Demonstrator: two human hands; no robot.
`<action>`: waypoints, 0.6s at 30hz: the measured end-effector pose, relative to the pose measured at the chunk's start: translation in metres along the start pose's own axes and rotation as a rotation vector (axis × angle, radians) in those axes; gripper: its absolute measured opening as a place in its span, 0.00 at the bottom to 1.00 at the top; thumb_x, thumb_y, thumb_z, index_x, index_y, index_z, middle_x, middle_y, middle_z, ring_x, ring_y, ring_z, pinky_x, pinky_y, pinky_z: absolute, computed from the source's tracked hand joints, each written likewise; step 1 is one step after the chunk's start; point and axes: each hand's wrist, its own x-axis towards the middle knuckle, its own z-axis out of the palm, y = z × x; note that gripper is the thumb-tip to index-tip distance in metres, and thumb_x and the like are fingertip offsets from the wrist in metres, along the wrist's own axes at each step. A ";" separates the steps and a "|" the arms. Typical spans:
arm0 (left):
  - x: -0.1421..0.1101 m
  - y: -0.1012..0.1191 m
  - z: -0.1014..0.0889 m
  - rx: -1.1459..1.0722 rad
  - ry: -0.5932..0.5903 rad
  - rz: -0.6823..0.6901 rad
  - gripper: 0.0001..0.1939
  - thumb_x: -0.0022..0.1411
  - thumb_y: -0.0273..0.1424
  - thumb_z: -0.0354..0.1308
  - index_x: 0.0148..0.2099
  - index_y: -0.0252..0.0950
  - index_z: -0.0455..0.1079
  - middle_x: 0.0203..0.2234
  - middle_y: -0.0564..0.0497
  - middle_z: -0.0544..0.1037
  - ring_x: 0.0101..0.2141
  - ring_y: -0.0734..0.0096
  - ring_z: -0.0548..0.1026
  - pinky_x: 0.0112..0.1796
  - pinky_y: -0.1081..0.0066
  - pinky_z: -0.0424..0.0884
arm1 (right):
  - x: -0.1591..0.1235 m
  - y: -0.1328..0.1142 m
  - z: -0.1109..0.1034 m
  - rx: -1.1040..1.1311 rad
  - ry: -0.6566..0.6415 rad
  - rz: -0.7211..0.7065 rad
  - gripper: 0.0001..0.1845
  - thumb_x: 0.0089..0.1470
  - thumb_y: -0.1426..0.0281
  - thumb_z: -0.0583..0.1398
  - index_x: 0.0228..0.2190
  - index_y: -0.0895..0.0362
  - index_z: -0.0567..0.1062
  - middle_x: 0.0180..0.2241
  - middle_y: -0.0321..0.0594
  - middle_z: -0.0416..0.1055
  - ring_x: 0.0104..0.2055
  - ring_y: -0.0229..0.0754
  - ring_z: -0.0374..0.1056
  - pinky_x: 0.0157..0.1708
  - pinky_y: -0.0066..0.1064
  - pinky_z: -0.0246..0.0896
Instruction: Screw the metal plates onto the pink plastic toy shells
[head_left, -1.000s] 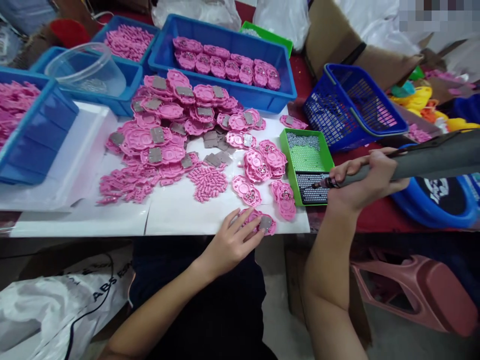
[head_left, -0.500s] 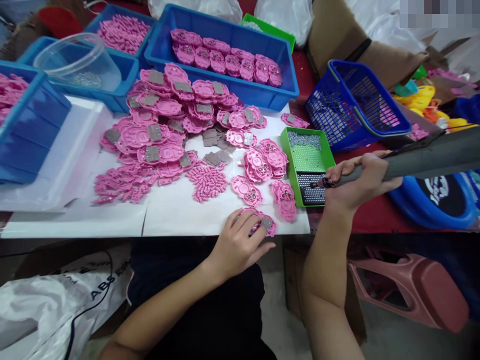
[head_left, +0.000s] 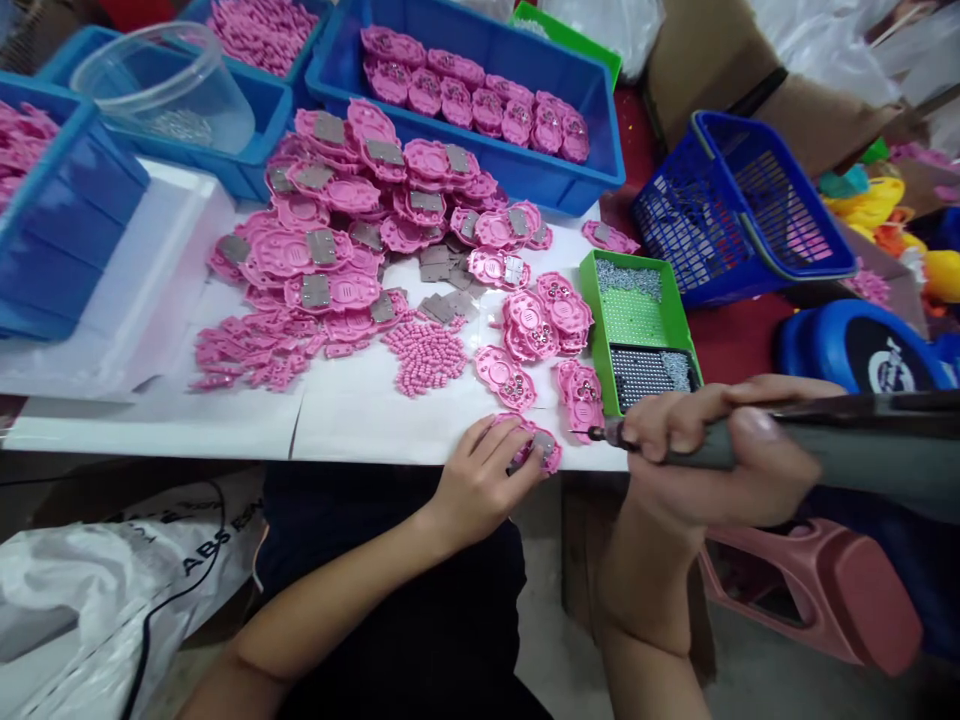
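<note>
My left hand [head_left: 480, 475] grips a pink plastic casing [head_left: 551, 455] with a grey metal plate on it, at the front edge of the white table. My right hand [head_left: 712, 450] is wrapped round a grey electric screwdriver [head_left: 847, 445]. Its bit points left, just above a pink casing half with silvery parts [head_left: 579, 392]. A green tray [head_left: 637, 318] stands beyond that bit, with small screws [head_left: 630, 281] and a black perforated plate [head_left: 641, 372] in it. Left of the tray lie more pink casings [head_left: 529, 325].
Piled pink casings with grey plates [head_left: 322, 255], small pink pieces [head_left: 425, 355] and loose grey plates [head_left: 446, 305] cover the table's middle. A blue bin [head_left: 480, 150] of casings stands behind. At the right are a blue basket [head_left: 799, 270] and a pink stool [head_left: 862, 590].
My right hand has brought the screwdriver from over the green tray toward me and left, near the front casings. My left hand's thumb has closed in on the casing. The view has shifted slightly.
</note>
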 end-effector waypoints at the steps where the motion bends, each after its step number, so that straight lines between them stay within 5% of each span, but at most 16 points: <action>1: 0.000 0.000 0.000 -0.004 -0.003 -0.002 0.03 0.75 0.28 0.65 0.48 0.36 0.77 0.44 0.44 0.86 0.50 0.59 0.85 0.56 0.58 0.79 | -0.006 0.002 0.006 0.015 -0.070 0.022 0.09 0.49 0.68 0.64 0.34 0.52 0.72 0.15 0.23 0.64 0.11 0.35 0.54 0.13 0.29 0.59; 4: -0.002 0.001 0.001 -0.012 -0.026 -0.016 0.02 0.75 0.27 0.64 0.48 0.36 0.77 0.45 0.44 0.86 0.50 0.60 0.84 0.57 0.58 0.79 | -0.014 0.013 0.017 0.055 -0.160 0.053 0.05 0.55 0.70 0.63 0.36 0.51 0.72 0.16 0.22 0.65 0.10 0.34 0.54 0.13 0.28 0.59; 18: -0.004 0.001 0.003 0.002 -0.044 -0.024 0.04 0.78 0.27 0.60 0.47 0.36 0.77 0.45 0.45 0.86 0.50 0.63 0.83 0.56 0.59 0.77 | -0.017 0.020 0.023 -0.011 -0.083 0.121 0.08 0.49 0.69 0.61 0.34 0.51 0.69 0.14 0.21 0.63 0.10 0.33 0.51 0.12 0.25 0.53</action>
